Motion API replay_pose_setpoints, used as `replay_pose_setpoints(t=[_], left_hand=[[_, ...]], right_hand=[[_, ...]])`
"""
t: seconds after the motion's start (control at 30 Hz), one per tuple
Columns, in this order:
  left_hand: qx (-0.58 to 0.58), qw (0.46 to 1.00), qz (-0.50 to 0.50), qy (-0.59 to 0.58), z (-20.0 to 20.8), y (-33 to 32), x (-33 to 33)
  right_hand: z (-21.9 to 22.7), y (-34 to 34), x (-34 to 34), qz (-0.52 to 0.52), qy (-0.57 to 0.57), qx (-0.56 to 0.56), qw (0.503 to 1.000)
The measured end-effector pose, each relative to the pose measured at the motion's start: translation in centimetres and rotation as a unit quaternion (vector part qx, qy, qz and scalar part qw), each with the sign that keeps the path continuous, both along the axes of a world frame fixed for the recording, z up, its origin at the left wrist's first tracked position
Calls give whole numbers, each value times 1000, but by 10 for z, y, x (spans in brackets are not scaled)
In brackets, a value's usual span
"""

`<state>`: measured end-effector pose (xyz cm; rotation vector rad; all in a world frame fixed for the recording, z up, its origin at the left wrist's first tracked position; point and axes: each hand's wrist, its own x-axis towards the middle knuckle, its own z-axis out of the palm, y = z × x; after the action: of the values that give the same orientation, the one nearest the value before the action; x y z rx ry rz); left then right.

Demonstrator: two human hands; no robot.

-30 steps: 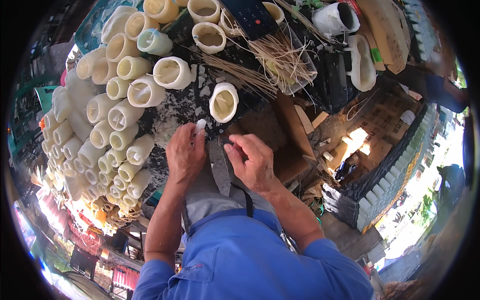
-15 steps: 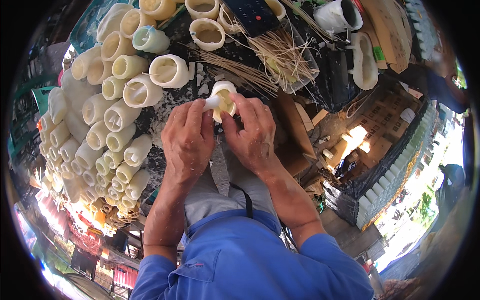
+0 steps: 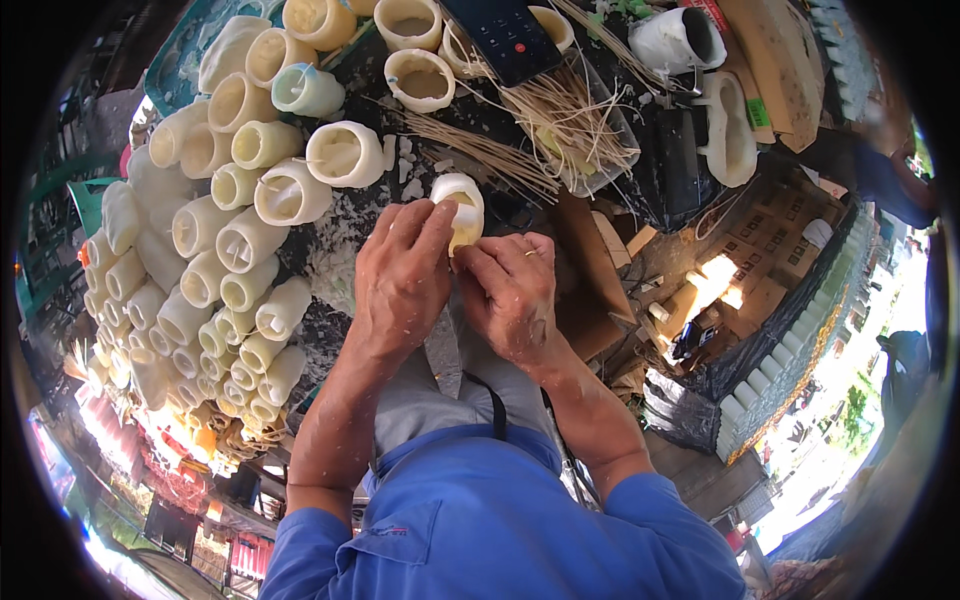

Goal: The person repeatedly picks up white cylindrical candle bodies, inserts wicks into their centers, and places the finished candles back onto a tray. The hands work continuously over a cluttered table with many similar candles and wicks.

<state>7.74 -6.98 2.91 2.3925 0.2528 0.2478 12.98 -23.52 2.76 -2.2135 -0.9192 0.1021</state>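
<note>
A hollow off-white wax cup (image 3: 474,192) stands in front of me, its mouth toward me and its inside yellowish. My left hand (image 3: 402,282) is closed at the cup's left side, fingertips over the mouth. A small white piece (image 3: 462,204) shows at those fingertips, mostly covered by them. My right hand (image 3: 512,295), with a ring on one finger, is pinched at the cup's near rim. What lies between its thumb and fingers is hidden. Pale flecks stick to both hands.
Many hollow wax cups (image 3: 290,188) crowd the left side. Thin sticks (image 3: 570,125) lie in a clear tray ahead, beside a dark phone (image 3: 508,40). A wax-coated metal mug (image 3: 678,42) stands at the far right. An open cardboard box (image 3: 590,290) is right of my hands.
My left hand has moved right, bringing the white piece into the cup's mouth. My right hand has slid from the cup's right side to its near rim, fingers drawn together. The view shifted slightly.
</note>
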Motion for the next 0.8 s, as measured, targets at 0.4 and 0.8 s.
replay_pose_setpoints(t=[0.4,0.8], left_hand=[[-62,979,157,114,-33,13,-35],[91,979,69,166,-100,26,-57]], right_hand=[[1,-41,-6,-109,114,1,987],[-121,-212,-147,-372,351,-120,851]])
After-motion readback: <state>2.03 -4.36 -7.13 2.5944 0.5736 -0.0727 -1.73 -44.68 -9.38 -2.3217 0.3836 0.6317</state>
